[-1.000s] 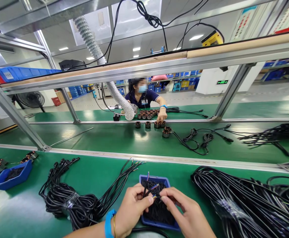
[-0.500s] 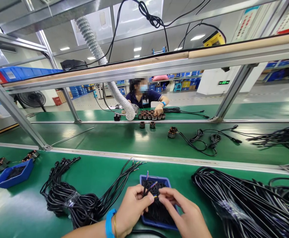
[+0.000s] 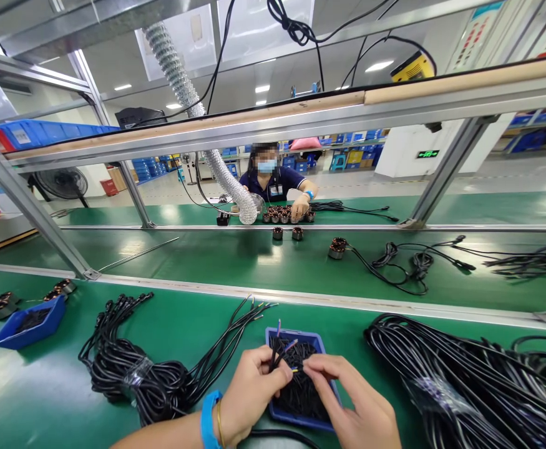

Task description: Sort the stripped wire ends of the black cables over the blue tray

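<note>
Wire direction: the cable end in the left hand fans upward and away from the person, its thin cores slanting up to the right.
Wire look: black sheath, with purple, red and yellow-tipped cores.
Where: just above the blue tray, near the front of the green worktop.
Left fingers: closed on the cable end.
Right fingers: the right hand pinches a core tip with thumb and forefinger.
Tray contents: short black sleeve pieces.
Far-left bin: black pieces too.
Beside: a bundled cable coil on the left, a loose cable heap on the right.
</note>
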Available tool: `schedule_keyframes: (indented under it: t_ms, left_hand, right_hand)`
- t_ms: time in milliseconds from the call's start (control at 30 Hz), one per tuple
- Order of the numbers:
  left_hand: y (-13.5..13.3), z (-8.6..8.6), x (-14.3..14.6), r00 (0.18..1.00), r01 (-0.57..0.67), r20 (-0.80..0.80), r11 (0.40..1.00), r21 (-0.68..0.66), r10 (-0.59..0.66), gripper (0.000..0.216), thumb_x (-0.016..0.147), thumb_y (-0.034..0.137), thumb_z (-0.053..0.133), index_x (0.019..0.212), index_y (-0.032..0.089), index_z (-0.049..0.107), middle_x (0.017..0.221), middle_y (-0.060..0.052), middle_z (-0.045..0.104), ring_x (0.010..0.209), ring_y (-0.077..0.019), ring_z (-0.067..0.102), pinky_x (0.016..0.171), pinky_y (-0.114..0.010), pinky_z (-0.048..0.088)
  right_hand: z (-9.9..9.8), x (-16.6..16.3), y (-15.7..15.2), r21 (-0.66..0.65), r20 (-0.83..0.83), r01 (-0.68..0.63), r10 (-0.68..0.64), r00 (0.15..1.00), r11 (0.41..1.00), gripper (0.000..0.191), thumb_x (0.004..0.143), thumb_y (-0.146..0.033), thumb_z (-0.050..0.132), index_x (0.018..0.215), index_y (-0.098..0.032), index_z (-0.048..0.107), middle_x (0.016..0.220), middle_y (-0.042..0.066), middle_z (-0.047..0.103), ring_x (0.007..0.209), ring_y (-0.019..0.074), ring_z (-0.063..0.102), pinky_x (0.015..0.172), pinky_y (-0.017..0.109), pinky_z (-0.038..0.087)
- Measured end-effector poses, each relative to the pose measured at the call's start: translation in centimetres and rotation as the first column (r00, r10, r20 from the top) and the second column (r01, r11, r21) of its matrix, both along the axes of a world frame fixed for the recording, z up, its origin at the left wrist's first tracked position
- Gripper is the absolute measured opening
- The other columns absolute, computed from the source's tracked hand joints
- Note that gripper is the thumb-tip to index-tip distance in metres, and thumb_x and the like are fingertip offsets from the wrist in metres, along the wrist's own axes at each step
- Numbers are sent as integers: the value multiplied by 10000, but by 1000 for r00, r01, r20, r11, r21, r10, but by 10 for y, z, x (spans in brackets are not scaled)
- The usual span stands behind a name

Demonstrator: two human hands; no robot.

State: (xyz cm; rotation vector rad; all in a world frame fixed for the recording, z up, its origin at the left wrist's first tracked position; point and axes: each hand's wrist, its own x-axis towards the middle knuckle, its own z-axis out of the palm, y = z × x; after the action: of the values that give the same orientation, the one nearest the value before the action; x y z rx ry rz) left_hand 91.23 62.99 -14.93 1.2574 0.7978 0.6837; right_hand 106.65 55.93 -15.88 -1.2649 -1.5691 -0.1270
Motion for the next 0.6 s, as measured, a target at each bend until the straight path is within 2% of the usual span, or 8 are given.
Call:
schedule_keyframes:
  t_ms: [133, 300, 500, 600]
  left_hand:
    - [0, -2, 0, 1000, -8, -9, 1000, -16, 8, 434, 688, 548, 747, 713, 156, 565, 614, 44, 460, 542, -78, 392, 493, -223, 279]
    - [0, -3, -1, 1000, -2, -7, 1000, -21, 2, 444, 683, 556, 755, 716, 155, 568, 629, 40, 469, 546, -77, 410, 481, -217, 270]
    - [1, -4, -2, 1000, 2, 4, 1000, -18, -2, 460, 676, 571, 760, 724, 145, 594, 620, 35, 482, 561, -86, 428, 496, -219, 291]
    - [1, -9, -1, 1000, -4, 2, 999, -47, 4, 478, 643, 566, 780, 769, 135, 616, 612, 25, 516, 545, -92, 439, 495, -222, 303]
  right_hand:
    - [-2, 1, 0, -32, 32, 12, -11, 999, 999, 108, 946, -222, 562, 918, -231, 666, 841, 49, 732, 771, 185, 710, 728, 286, 593]
    - [-6, 5, 1, -47, 36, 42, -41, 999, 998, 73, 947, -257, 583, 946, -236, 652, 788, 22, 712, 669, 156, 685, 648, 248, 576]
    - [-9, 1, 0, -33, 42, -13, 14, 999, 999, 118, 945, -208, 577, 1008, -244, 671, 879, 20, 743, 788, 167, 725, 744, 249, 594]
    - [-14, 3, 1, -13, 90, -28, 30, 996, 1000, 223, 931, -151, 580, 1106, -245, 681, 963, 26, 766, 853, 177, 740, 790, 259, 608]
